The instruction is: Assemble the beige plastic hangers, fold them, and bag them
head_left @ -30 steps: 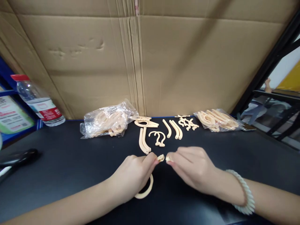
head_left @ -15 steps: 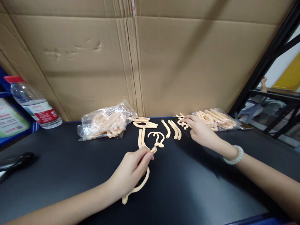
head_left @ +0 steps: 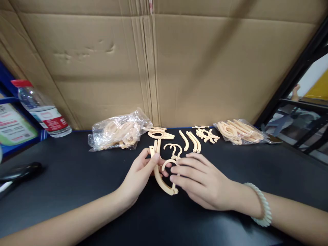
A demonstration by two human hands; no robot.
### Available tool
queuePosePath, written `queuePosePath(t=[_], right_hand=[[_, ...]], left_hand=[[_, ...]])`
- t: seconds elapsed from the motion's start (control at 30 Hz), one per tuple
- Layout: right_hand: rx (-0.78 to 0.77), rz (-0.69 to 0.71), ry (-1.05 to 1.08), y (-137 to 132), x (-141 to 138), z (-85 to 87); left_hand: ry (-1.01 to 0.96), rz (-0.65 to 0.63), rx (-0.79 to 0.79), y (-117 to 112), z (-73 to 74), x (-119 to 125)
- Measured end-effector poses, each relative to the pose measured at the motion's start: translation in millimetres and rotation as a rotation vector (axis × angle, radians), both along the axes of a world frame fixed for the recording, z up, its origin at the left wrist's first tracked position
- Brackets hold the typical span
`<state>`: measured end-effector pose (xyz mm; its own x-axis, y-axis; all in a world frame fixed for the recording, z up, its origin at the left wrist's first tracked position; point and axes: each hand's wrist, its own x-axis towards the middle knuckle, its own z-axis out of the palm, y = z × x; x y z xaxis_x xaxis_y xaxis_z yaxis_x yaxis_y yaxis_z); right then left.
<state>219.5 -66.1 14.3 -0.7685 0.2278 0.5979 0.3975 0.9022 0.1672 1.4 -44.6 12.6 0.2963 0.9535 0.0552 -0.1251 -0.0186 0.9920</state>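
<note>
My left hand (head_left: pixel 139 172) is closed on a curved cream plastic arm piece (head_left: pixel 161 179), thumb and fingers gripping its upper end above the black table (head_left: pixel 77 191). My right hand (head_left: pixel 198 179), with a pale bead bracelet at the wrist, has its fingers together against a small cream hook piece (head_left: pixel 169 163) at the arm's lower end. Just behind the hands lie two loose hook pieces (head_left: pixel 174 150), several curved arm pieces (head_left: pixel 192 140) and a heap of small clips (head_left: pixel 207 134).
A clear bag of cream parts (head_left: pixel 119 133) lies at the back left and another bag (head_left: pixel 239 131) at the back right. A cardboard sheet (head_left: pixel 159 65) walls the back. A water bottle (head_left: pixel 41 109) stands far left; a black object (head_left: pixel 20 172) lies by the left edge.
My right hand has come back from the small clips at the back right to the middle, and now meets my left hand at the curved arm piece with a hook piece.
</note>
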Motion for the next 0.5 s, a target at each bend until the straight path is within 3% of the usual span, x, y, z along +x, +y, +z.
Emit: queuePosePath(t=[0.17, 0.33, 0.4, 0.5], right_hand=[[0.034, -0.039, -0.079, 2.9, -0.7, -3.2], [0.047, -0.053, -0.075, 7.2, 1.6, -2.8], [0.031, -0.071, -0.084, 7.5, 2.6, -2.7], [0.0, -0.094, -0.086, 7.6, 4.4, -3.8]], left_hand=[[-0.049, -0.058, -0.023, 1.1, -1.9, -0.5], [0.005, -0.007, 0.023, 0.9, -4.0, 0.6], [0.057, 0.062, 0.132, 0.9, -6.6, 0.3], [0.23, 0.241, 0.459, 0.5, -9.3, -2.7]])
